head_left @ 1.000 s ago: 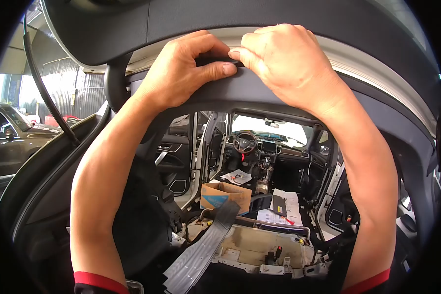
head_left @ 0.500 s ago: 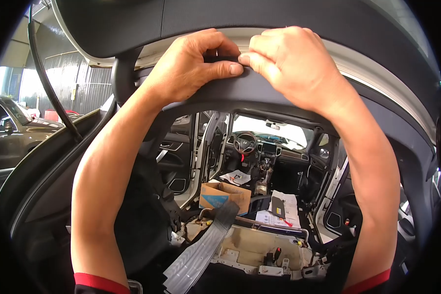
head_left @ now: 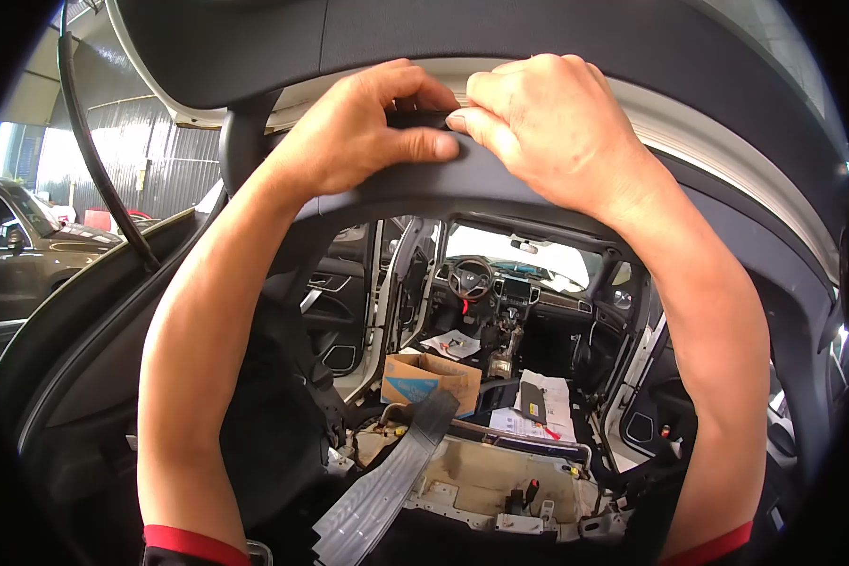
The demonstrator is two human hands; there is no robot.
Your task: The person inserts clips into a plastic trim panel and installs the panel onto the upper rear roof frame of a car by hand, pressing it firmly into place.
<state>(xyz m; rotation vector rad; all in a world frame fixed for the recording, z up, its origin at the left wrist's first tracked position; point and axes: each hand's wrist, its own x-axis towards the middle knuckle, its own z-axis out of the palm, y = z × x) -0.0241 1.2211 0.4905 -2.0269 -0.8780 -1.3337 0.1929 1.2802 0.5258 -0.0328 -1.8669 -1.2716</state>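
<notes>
Both hands are raised at the top of a car's rear opening. Below the raised tailgate (head_left: 462,33), my left hand (head_left: 368,127) curls its fingers over the upper edge of the grey roof trim (head_left: 396,184), its thumb against the front face. A narrow black edge strip (head_left: 419,120) shows between its thumb and fingers. My right hand (head_left: 557,127) is closed beside it, thumb and forefinger pinched at the same edge, close to my left fingertips. The right fingertips hide most of what they pinch.
Inside the stripped cabin are a cardboard box (head_left: 431,382), a long silvery-grey sheet (head_left: 387,486), white papers (head_left: 557,401) and a bare metal floor section (head_left: 491,472). A steering wheel (head_left: 472,278) is farther forward. A tailgate strut (head_left: 94,156) rises at left; another car (head_left: 42,250) stands outside.
Both hands have shifted slightly left along the trim edge. My left thumb has moved a little down the trim face, widening its gap from the fingers.
</notes>
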